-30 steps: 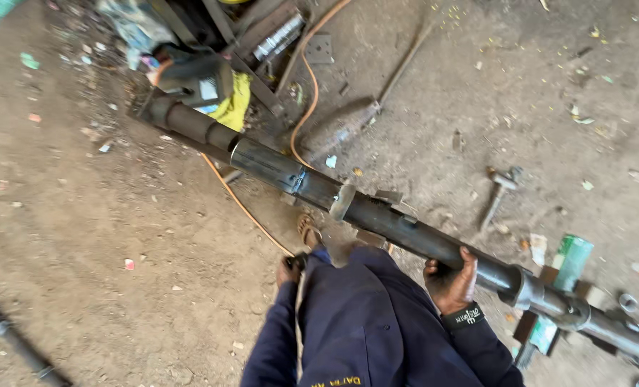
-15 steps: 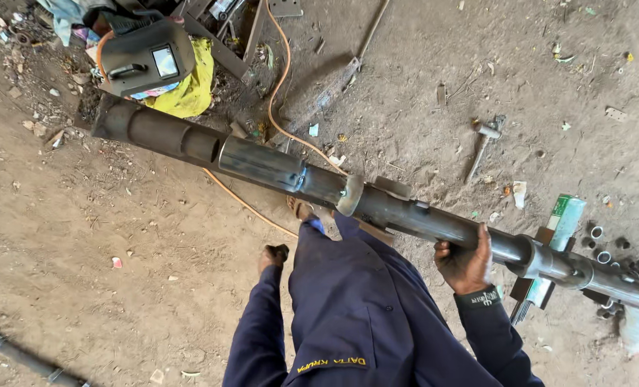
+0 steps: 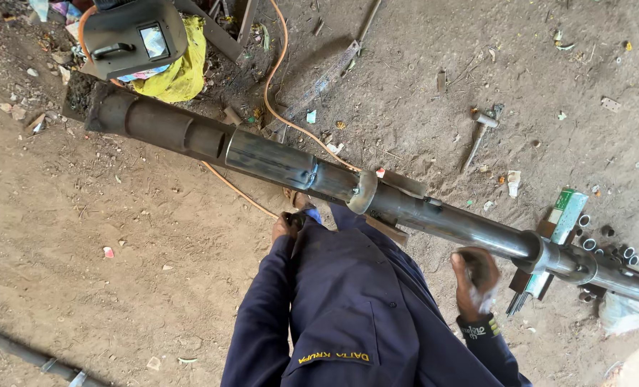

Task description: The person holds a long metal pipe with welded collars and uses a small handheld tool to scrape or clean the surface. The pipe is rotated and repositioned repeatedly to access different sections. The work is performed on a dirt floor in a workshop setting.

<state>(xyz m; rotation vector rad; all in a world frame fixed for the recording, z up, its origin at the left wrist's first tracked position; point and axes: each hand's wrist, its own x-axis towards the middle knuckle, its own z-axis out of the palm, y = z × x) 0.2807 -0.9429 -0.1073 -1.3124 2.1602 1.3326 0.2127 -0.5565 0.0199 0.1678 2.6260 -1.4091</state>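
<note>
Long dark steel pipe is lying diagonally across dirt floor. Right hand is hovering just below it; left hand is gripping a small dark tool. Grey welding mask is resting near yellow cloth.

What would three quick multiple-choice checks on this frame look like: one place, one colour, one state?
1. Where is the welding mask?
A. On the ground by the pipe's far left end
B. On the person's head
C. Under the hammer

2. What colour is the cloth beside the mask?
A. Red
B. Yellow
C. White

3. What is the right hand doing?
A. Gripping the hammer
B. Resting flat on the ground
C. Held just below the long steel pipe, fingers curled, with nothing clearly in its grip

Answers:
1 A, the mask lies on the debris above the pipe's dark end.
2 B, the cloth is bright yellow.
3 C, the hand sits at the pipe's underside, while the hammer lies untouched on the dirt beyond the pipe.
</note>
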